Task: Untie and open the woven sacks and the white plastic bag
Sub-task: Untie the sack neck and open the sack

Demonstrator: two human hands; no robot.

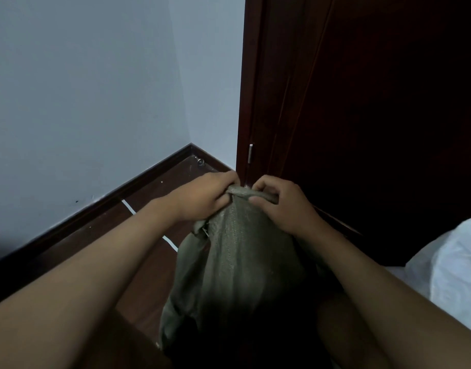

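A grey-green woven sack (237,251) stands upright on the floor between my forearms, its top gathered into a twisted neck (242,191). My left hand (205,198) grips the left side of that neck with curled fingers. My right hand (279,201) pinches the twisted end on the right side between thumb and fingers. A white plastic bag (452,265) lies at the right edge, apart from both hands. The lower part of the sack is lost in shadow.
A dark wooden door (375,102) and its frame stand right behind the sack. A pale wall with dark skirting board (101,198) runs along the left. A thin white strip (149,225) lies on the dark wood floor left of the sack.
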